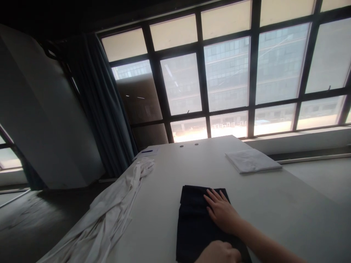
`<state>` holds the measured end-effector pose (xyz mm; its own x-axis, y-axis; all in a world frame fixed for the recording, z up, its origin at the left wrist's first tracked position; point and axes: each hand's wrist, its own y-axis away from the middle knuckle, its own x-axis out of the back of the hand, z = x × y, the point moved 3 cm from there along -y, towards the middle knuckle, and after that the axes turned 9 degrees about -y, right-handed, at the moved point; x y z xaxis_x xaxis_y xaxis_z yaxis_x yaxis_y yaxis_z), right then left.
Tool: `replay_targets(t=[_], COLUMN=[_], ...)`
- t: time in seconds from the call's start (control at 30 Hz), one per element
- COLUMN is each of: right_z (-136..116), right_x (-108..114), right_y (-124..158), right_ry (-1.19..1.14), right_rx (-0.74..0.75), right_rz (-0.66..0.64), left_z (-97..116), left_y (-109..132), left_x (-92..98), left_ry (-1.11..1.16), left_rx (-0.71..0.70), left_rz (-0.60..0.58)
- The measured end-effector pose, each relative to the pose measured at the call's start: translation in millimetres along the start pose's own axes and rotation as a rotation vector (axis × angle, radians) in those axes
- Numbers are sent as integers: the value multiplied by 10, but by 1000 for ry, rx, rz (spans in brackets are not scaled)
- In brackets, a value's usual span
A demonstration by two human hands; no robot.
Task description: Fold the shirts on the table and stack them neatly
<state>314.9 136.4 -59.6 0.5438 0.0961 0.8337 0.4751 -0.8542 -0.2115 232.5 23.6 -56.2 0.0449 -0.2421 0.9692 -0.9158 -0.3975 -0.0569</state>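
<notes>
A folded dark navy cloth (192, 223) lies flat on the white table (161, 204), with a small notch or fold step on its left edge. My right hand (222, 213) rests palm down on its upper right part, fingers stretched out and slightly spread. Lower down, at the bottom edge of the view, my left hand (219, 252) is curled into a closed shape over the near part of the cloth. What its fingers hold, if anything, is hidden.
A folded white cloth (252, 160) sits on the table's right side. Crumpled white fabric (109, 219) drapes along the left edge. At the far left corner lies a blue pen (147, 151) on paper. Beyond are windows (227, 73) and a dark curtain (101, 98).
</notes>
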Motion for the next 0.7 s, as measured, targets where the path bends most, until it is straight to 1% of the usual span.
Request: replay_targets(t=[0.03, 0.1, 0.2, 0.27, 0.33, 0.4, 0.47, 0.57, 0.63, 0.7], right_z=[-8, 23, 114, 173, 209, 191, 122, 10, -32, -39], right_x=[-25, -21, 44, 87, 117, 121, 83, -28, -95, -127], right_y=[7, 3, -29, -49, -51, -29, 12, 85, 118, 126], right_ry=[3, 9, 22, 56, 108, 147, 144, 88, 63, 51], right_rx=[-7, -20, -21, -64, -142, -175, -142, -110, -108, -98], right_rz=[-31, -64, -70, -27, 62, 151, 187, 127, 76, 58], left_z=[-69, -232, -477, -596, -685, -764, -850, -1002, -1076, -1090], left_y=[61, 224, 520, 669, 736, 723, 671, 614, 609, 612], left_x=[60, 190, 334, 352, 318, 269, 222, 138, 82, 54], left_ry=[-15, -19, 97, 185, 246, 288, 319, 326, 313, 301], left_rx=[40, 167, 372, 436, 460, 461, 454, 503, 540, 539], left_rz=[-42, -122, -181, -211, -238, -215, -145, -46, -15, 0])
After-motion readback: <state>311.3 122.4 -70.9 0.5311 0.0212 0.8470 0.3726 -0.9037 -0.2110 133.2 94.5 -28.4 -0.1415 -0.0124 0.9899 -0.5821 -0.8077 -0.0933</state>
